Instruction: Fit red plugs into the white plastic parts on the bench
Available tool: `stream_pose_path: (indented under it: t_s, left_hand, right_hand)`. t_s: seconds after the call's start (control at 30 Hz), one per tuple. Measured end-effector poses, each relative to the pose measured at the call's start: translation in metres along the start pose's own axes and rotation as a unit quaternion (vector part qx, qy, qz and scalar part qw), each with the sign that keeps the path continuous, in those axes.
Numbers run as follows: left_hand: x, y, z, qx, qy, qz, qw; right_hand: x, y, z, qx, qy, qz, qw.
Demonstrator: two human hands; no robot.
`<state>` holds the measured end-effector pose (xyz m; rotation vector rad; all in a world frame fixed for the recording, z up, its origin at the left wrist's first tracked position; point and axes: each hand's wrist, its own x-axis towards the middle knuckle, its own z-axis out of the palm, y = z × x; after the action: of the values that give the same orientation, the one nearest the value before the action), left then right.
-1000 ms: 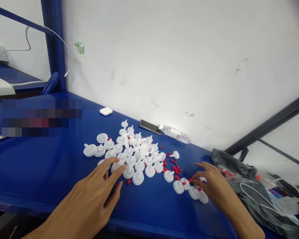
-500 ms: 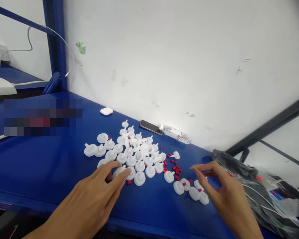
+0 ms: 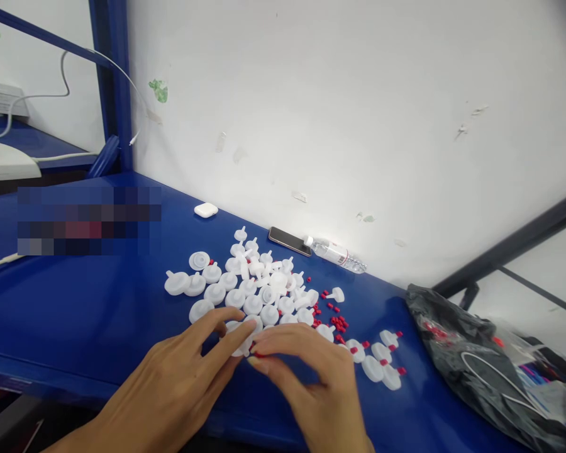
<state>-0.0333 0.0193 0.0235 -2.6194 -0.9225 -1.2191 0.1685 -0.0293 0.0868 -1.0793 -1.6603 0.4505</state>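
Note:
My left hand (image 3: 193, 358) is closed round a white funnel-shaped plastic piece (image 3: 237, 347), its narrow spout turned toward my right hand. My right hand (image 3: 314, 371) pinches a small red cap (image 3: 258, 355) between thumb and forefinger, right beside that spout; whether the two touch I cannot make out. Behind both hands spreads a pile of similar white pieces (image 3: 252, 304). Loose red caps (image 3: 340, 323) lie to the right of the pile. Farther right, several white pieces (image 3: 390, 376) have red caps on their spouts.
A phone (image 3: 289, 241) and a clear water bottle (image 3: 336, 253) lie along the wall. A white rounded case (image 3: 206, 210) sits at the table's (image 3: 136, 302) back. On the right is a dark plastic bag (image 3: 446, 352) with cables and packets. A blue post (image 3: 117, 88) rises at left.
My right hand has moved left from above the capped pieces to my left hand, and now pinches a red cap. The funnel piece in my left hand has tipped toward it.

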Motion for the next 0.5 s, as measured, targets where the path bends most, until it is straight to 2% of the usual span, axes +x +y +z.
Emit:
stream_pose_path:
  t_s: [0.1, 0.23, 0.33, 0.5]
  left_hand:
    - [-0.007, -0.001, 0.003, 0.026, -0.015, 0.031, 0.999]
    - [-0.007, -0.002, -0.002, 0.038, -0.028, 0.037, 0.998]
    - [-0.002, -0.001, -0.004, 0.018, 0.005, 0.034, 0.999]
    - [-0.004, -0.002, 0.002, -0.026, 0.045, 0.025, 0.998]
  right_hand:
    - [-0.002, 0.004, 0.011, 0.020, -0.025, -0.007, 0.999]
    - [-0.004, 0.003, 0.011, 0.023, -0.028, -0.022, 0.999]
    - [-0.006, 0.002, 0.009, -0.010, -0.026, -0.059, 0.998]
    - [-0.011, 0.004, 0.011, -0.068, -0.003, -0.118, 0.991]
